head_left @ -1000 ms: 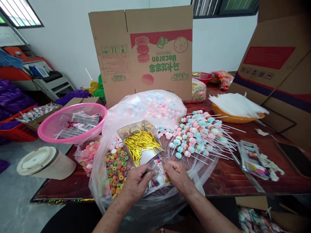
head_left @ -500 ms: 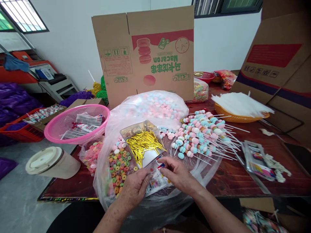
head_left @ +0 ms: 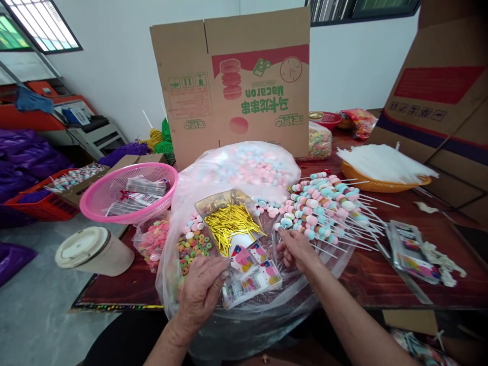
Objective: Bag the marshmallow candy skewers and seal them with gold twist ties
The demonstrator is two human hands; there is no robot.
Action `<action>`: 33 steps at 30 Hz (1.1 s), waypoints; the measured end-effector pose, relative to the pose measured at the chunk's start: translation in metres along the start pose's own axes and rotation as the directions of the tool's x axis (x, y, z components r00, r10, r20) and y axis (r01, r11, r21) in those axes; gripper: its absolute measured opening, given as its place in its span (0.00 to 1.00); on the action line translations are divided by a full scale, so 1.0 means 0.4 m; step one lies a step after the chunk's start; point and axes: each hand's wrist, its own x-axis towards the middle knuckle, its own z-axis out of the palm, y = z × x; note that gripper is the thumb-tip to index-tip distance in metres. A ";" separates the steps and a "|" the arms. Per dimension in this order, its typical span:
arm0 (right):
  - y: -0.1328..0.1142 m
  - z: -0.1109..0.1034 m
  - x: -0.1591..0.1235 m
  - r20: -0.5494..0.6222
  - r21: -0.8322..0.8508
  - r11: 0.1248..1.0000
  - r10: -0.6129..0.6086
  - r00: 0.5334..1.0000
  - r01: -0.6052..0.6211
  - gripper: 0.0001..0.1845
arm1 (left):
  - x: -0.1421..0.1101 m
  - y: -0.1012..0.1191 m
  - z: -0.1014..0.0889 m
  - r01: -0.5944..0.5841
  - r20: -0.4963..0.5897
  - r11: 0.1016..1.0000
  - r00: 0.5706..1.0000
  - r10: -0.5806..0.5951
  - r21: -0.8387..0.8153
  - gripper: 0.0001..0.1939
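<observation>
My left hand (head_left: 204, 287) pinches the edge of a small printed plastic bag (head_left: 242, 258) between thumb and fingers. Beneath it lie more printed bags (head_left: 251, 287). My right hand (head_left: 299, 251) reaches to the near left end of a pile of marshmallow skewers (head_left: 324, 208). Its index finger is stretched towards the end marshmallows and the other fingers are loosely bent; nothing shows in its grasp. Behind the bags, gold twist ties (head_left: 231, 223) lie in an open tray. Ring-shaped candies (head_left: 194, 249) are beside my left hand.
A clear plastic bag of pink and blue marshmallows (head_left: 259, 165) lies before a cardboard box (head_left: 236, 86). A pink basket (head_left: 89, 203) and a lidded cup (head_left: 102, 251) stand left. At right are white sticks (head_left: 381, 160) in an orange basket and a stack of printed packs (head_left: 412, 251).
My right hand has left the small printed bag and moved right to the marshmallow skewers. My left hand keeps the bag, now lying flatter. The view has shifted slightly left.
</observation>
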 end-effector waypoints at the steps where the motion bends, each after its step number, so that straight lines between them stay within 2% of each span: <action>1: -0.003 0.007 0.005 0.034 0.012 0.999 0.035 0.999 -0.036 0.15 | 0.004 0.001 -0.002 -0.009 0.009 1.000 1.000 0.009 -0.005 0.14; 4: -0.014 0.002 0.001 0.121 0.029 0.994 0.099 0.988 -0.103 0.13 | 0.017 0.003 -0.012 -0.035 0.016 0.999 0.999 0.035 -0.017 0.15; 8: 0.000 -0.065 -0.066 0.270 -0.004 0.990 0.136 0.953 -0.140 0.13 | 0.029 0.000 -0.026 -0.064 0.047 0.998 0.997 0.064 -0.001 0.14; 10: 0.008 -0.104 -0.110 0.357 -0.047 0.996 0.090 0.930 -0.079 0.15 | 0.035 -0.003 -0.023 -0.089 0.074 0.996 0.993 0.087 0.013 0.13; 13: -0.006 -0.136 -0.160 0.419 -0.059 0.993 -0.066 0.906 0.099 0.18 | 0.048 -0.002 -0.002 -0.139 0.100 0.990 0.985 0.138 0.005 0.13; 17: -0.057 -0.104 -0.179 0.410 0.053 0.975 -0.218 0.886 0.215 0.19 | 0.064 0.017 0.031 -0.166 0.125 0.986 0.979 0.164 0.007 0.12; 20: -0.070 -0.045 -0.170 0.412 0.055 0.977 -0.211 0.886 0.207 0.23 | 0.067 0.040 0.044 -0.153 0.167 0.988 0.975 0.148 0.016 0.10; 22: -0.059 -0.003 -0.164 0.424 0.055 0.983 -0.183 0.887 0.176 0.22 | 0.067 0.054 0.048 -0.134 0.192 0.991 0.973 0.130 0.006 0.10; 24: -0.037 0.031 -0.160 0.411 0.106 0.986 -0.163 0.897 0.131 0.19 | 0.064 0.067 0.054 -0.044 0.227 0.999 0.973 0.048 -0.022 0.10; 26: -0.012 0.053 -0.158 0.371 0.188 0.978 -0.161 0.915 0.095 0.20 | 0.059 0.079 0.066 0.158 0.262 0.986 0.955 -0.137 -0.061 0.09; 27: 0.000 0.060 -0.158 0.343 0.225 0.970 -0.166 0.925 0.090 0.20 | 0.056 0.084 0.074 0.281 0.280 0.955 0.928 -0.247 -0.090 0.09; 30: 0.029 0.069 -0.157 0.272 0.274 0.955 -0.187 0.944 0.110 0.20 | 0.044 0.097 0.101 0.586 0.330 0.789 0.793 -0.511 -0.186 0.08; 31: 0.035 0.069 -0.156 0.247 0.269 0.955 -0.193 0.950 0.124 0.21 | 0.040 0.100 0.109 0.634 0.344 0.745 0.760 -0.551 -0.207 0.08; 32: 0.039 0.069 -0.156 0.223 0.252 0.958 -0.197 0.955 0.139 0.21 | 0.037 0.103 0.114 0.654 0.353 0.724 0.745 -0.567 -0.218 0.09; 33: 0.040 0.068 -0.155 0.207 0.228 0.962 -0.196 0.958 0.148 0.22 | 0.035 0.104 0.117 0.649 0.355 0.729 0.749 -0.559 -0.220 0.09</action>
